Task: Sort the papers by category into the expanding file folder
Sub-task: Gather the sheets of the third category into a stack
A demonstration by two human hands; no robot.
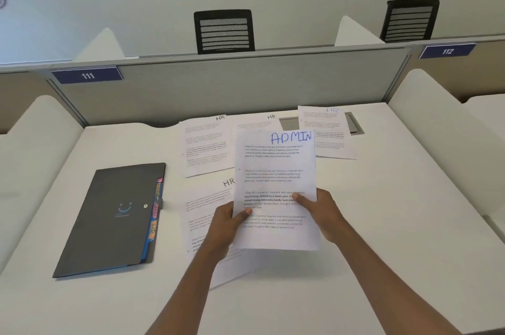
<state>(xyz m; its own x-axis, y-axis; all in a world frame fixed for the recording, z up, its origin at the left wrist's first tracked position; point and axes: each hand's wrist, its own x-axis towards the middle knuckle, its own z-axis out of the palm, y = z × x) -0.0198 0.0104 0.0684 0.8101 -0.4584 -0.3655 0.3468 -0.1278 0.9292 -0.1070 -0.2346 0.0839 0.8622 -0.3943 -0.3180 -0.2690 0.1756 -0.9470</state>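
White ADMIN sheet (pixel 274 170) gets pinched by left hand (pixel 226 225) and right hand (pixel 325 214), right of the matte grey folder (pixel 109 220).

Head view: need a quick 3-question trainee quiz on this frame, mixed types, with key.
1. True or false: the folder lies closed on the desk.
2. The sheet gripped by the left hand and right hand is headed: A) HR B) ADMIN C) FINANCE
3. How many HR sheets show on the desk?

Key: 1 true; 2 B; 3 four.
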